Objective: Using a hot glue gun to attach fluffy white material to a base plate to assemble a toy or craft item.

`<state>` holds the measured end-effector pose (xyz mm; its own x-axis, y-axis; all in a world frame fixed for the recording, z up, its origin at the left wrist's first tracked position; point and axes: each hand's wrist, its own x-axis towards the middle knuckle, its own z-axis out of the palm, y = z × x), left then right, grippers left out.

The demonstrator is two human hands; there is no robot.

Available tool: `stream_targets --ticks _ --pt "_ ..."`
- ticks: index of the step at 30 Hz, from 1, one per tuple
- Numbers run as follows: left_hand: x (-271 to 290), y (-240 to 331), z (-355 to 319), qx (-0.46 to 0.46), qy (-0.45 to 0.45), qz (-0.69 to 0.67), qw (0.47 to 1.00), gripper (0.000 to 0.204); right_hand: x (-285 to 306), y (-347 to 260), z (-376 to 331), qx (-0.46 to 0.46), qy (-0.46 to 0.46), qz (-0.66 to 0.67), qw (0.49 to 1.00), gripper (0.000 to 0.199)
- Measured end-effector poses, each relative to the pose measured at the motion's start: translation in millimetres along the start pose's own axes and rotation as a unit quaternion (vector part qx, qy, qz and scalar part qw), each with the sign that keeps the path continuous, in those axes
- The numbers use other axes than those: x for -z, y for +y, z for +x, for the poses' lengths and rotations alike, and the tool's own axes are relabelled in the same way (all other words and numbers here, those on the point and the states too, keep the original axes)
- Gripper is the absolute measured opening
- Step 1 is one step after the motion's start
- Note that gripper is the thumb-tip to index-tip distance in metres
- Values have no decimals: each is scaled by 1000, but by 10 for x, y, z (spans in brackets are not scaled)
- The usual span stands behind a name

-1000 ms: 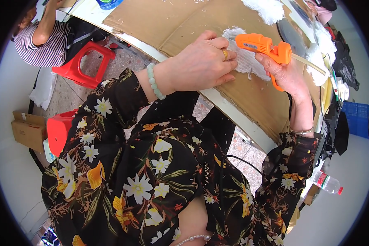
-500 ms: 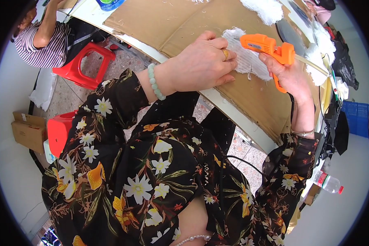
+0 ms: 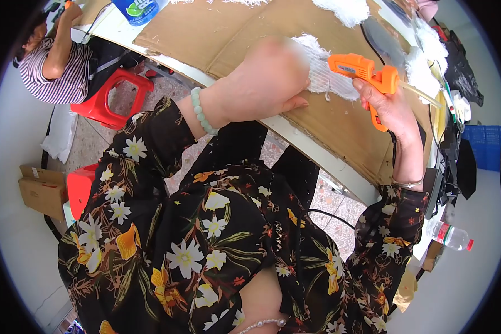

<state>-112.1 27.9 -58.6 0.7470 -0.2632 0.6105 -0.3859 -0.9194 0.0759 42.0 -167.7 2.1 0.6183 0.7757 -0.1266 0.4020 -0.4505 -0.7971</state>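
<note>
left hand pressing white fluffy piece on cardboard, right hand holding orange glue gun, upper right of frame

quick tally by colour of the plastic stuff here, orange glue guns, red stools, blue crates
orange glue gun: 1, in the right hand
red stools: 2
blue crate: 1
total: 4

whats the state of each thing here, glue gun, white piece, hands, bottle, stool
orange hot glue gun: gripped in the right hand, nozzle on the white piece
white fluffy mesh piece: flat on the brown cardboard sheet, pressed down by the left hand
clear plastic bottle with red cap: lying on its side, capped
red plastic stool: upright, unoccupied
</note>
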Motion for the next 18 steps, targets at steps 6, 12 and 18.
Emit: stream_targets --ticks 6,12,18 --pt "81 24 23 30 -7 -29 999 20 -33 -88 84 35 15 -63 997 29" --pt "-2 -43 79 10 -14 -41 999 16 101 -29 -3 44 141 259 954 35" --pt "65 -133 221 25 32 -70 997 16 -73 122 48 4 129 452 883 39"
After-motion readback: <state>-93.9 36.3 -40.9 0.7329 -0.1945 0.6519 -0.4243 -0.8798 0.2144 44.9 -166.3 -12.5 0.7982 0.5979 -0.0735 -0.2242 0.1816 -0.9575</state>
